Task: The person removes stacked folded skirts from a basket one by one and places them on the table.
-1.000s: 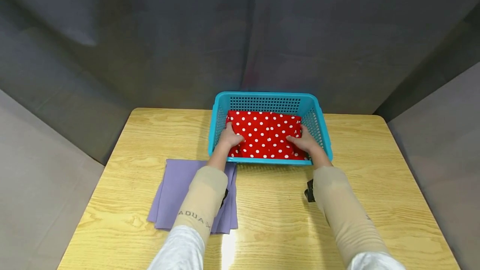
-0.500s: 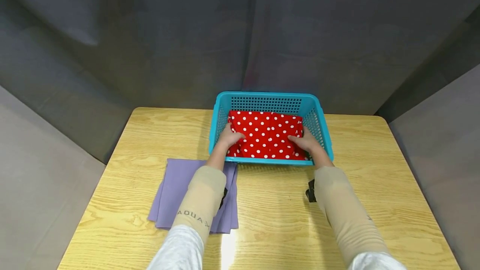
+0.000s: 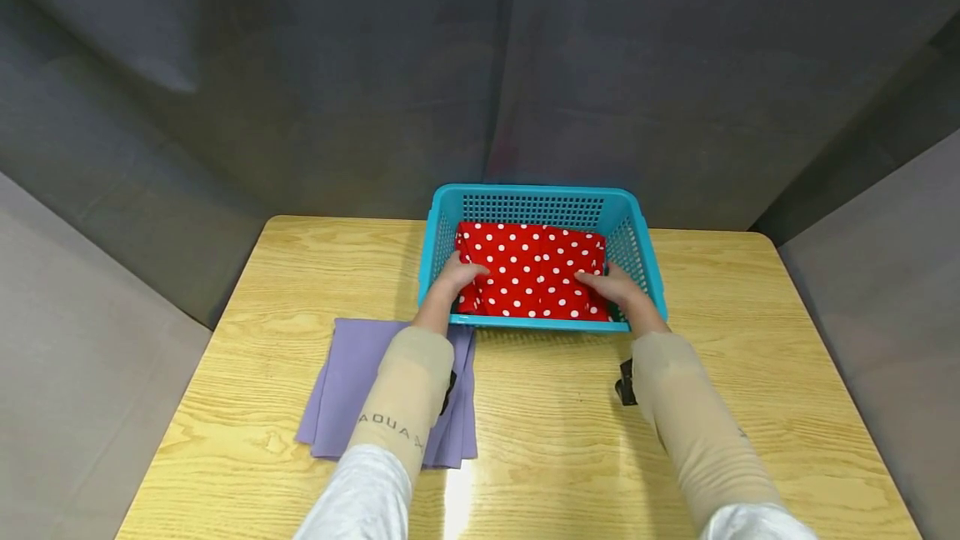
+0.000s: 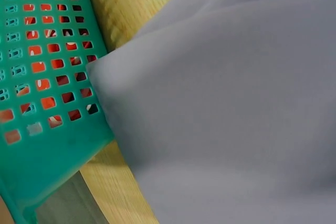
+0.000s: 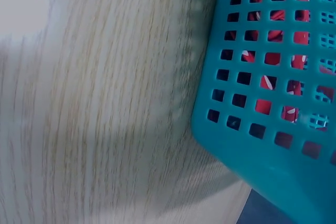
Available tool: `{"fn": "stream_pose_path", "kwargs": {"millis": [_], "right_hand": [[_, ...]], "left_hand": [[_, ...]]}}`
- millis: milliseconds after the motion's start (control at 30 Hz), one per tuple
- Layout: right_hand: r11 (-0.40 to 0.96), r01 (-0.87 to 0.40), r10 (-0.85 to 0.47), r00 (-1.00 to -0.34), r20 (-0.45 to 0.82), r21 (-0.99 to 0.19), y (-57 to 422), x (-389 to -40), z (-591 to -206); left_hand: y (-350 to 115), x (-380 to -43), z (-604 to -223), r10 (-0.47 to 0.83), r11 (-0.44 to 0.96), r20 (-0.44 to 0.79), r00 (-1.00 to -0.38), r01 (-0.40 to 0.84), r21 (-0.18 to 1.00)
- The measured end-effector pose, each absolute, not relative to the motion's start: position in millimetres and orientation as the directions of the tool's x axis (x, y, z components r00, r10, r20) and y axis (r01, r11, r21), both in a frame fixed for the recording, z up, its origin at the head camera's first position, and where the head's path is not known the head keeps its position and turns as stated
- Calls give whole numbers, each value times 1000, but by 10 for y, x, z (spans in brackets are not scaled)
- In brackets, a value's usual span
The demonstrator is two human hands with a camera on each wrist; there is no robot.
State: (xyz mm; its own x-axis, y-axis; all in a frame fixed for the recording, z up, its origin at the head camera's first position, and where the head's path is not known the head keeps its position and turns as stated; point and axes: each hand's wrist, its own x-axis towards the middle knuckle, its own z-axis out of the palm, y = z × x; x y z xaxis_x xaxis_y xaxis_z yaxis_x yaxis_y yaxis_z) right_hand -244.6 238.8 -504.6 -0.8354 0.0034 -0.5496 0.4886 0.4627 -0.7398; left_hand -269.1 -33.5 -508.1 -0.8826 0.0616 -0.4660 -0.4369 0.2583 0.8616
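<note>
As seen from the head camera, found a folded red cloth (image 3: 528, 269) with white dots inside a blue basket (image 3: 540, 324), spread over most of the floor and well below the back rim. Located the basket at the far edge of a wooden table (image 3: 540, 423), long side running left to right. Observed the left hand (image 3: 454, 277) over the near rim at the left end of the red cloth, thumb laid on the upper face, fingers directed down beside the edge. Observed the right hand (image 3: 618, 283) at the opposite end in matching position — thumb on top, fingers lowered at the side. Cannot tell for either hand whether grasping the red cloth or merely resting against it; fingertips hidden.

In both wrist views, noted red and white showing through the square holes of the basket wall. Found a folded purple cloth (image 3: 352, 382) on the table, in front of the basket and to the left, partly covered by the left sleeve (image 3: 405, 386) — contact with the basket not determinable. Recorded beige fabric and dark lettering on that sleeve, plain beige on the right sleeve (image 3: 690, 415). Noted a dark curtain (image 3: 375, 65) beyond the table.
</note>
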Motion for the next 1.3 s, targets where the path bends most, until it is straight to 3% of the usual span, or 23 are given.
{"fn": "stream_pose_path", "kwargs": {"millis": [667,933,1067,1300], "right_hand": [[460,435,17,-876,-482,-774,2362,-2455,-5090],[451,442,-1,-868,-496,-775,2355,-2472,-5113],[444,449,-9,-863,-505,-775,2354,-2462,-5087],[444,467,13,-857,-516,-765,2344,-2449,-5052]], "left_hand": [[-274,-2745,-5114,-6,314,-489,-872,-466,827],[-286,-3027,-5479,-41,437,-418,-908,-392,809],[-249,-2965,-5324,-55,456,-448,-892,-422,784],[-254,-2792,-5176,-48,450,-345,-937,-329,830]]}}
